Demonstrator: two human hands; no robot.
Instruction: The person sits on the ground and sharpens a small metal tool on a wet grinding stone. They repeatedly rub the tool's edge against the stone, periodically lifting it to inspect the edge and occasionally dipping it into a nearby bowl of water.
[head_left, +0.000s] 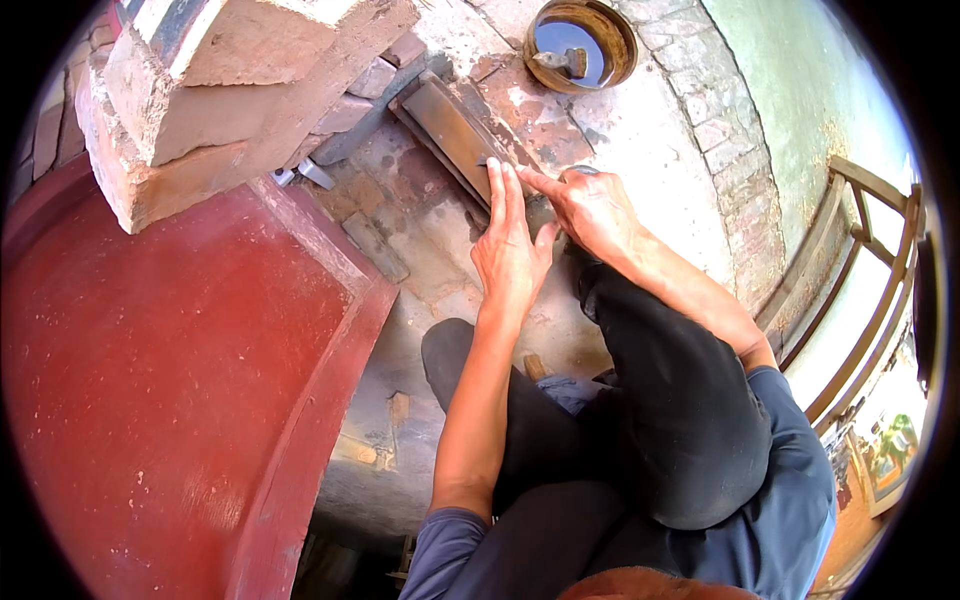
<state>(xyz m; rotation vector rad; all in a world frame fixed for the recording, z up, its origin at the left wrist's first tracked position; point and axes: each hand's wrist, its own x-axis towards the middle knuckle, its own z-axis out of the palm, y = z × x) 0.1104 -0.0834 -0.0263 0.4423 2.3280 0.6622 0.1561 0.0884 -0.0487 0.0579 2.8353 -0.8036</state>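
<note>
A long, narrow brown block (448,125), wet-looking and flat on top, lies at a slant on the brick floor. My left hand (508,255) reaches over its near end. Two of its fingers are stretched out straight, tips pressed down beside a small dark edge, and the thumb stands apart. Close on the right, my right hand (598,215) is curled, with its index finger pointing at the left fingertips. A grey rounded bit (580,171) shows at its knuckles; what it grips is mostly hidden beneath the hand.
Beyond the block stands a round brown basin (628,62) of water with a lump in it. A red slab (180,370) fills the left, below stacked bricks (220,110). On the right, a wooden frame (835,260) leans near the pale green wall (810,70). My bent knees are close below.
</note>
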